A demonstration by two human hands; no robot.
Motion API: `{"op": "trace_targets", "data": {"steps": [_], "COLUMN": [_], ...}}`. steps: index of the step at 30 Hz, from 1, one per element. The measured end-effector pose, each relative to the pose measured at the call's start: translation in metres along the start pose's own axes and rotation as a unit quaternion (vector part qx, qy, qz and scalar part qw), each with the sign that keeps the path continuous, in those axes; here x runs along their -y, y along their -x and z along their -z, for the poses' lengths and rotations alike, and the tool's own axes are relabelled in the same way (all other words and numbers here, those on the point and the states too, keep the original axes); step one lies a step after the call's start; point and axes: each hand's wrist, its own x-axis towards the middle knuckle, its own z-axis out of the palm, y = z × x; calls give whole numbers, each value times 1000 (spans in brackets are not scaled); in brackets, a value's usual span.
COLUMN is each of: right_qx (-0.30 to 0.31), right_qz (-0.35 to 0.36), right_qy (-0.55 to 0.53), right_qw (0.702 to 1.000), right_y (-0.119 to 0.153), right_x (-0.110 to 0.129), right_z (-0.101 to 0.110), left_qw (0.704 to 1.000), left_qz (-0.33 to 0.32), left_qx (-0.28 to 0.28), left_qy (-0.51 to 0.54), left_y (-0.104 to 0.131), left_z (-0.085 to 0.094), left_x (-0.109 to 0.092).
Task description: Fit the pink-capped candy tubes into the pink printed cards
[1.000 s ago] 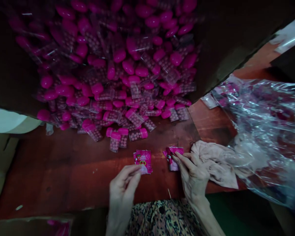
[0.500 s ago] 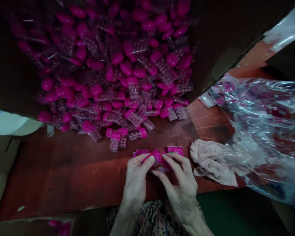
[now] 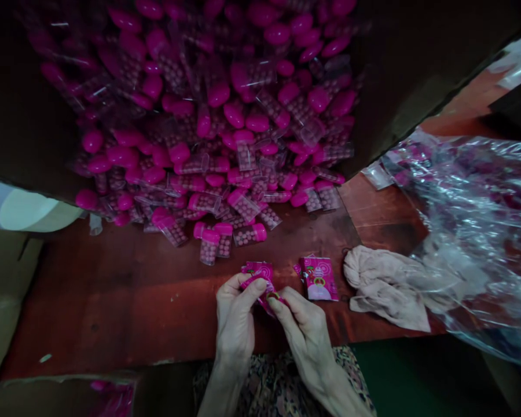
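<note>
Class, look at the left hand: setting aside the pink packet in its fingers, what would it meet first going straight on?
Probably the pink printed pile just beyond the left hand, though depth is unclear and it might pass above; farther on lie pink-capped tubes.

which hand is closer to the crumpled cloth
Right. The right hand is left of the cloth, not touching it; the left hand is farther left. Both hold a small pink printed piece.

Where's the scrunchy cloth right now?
In the head view, the crumpled beige cloth lies on the table, toward the picture's right, between the pink printed stack near the right hand and the clear plastic.
</note>
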Motion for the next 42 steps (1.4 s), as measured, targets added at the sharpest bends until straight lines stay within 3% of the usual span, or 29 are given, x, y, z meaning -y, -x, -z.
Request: {"op": "trace_targets", "data": {"steps": [4,8,13,23,28,35,42], "right_qx": [-39,-54,-23,49,86,63,123], "right_qz": [-14,14,51,53,75,69,35], "right_qy": [-20,-9,3,24,43,148,313], "right_qw": [999,998,998,997,993,985,941], "right_y": [0,-7,-17,-27,-40,-61,-79], "right_x": [-2,-2,1,1,8,13,21], "right_z": [-3,-1,0,-20,-21,-28,-56], "left_qw": [999,999,1000,999,995,983,983], "left_qz": [-26,-22,-11,-17,-39,-64,-56], "left_qx": [4,13,-3,-35,-86,-153,-141], "left_qy": [-27,-33,-16,17,42,77,98], "left_y": [0,1,-6,-10,-16,-22,-20], "left_z": [4,3,10,27,39,52,50], "left_x": [-4,-6,-6,-16,-21,-30,-31]}}
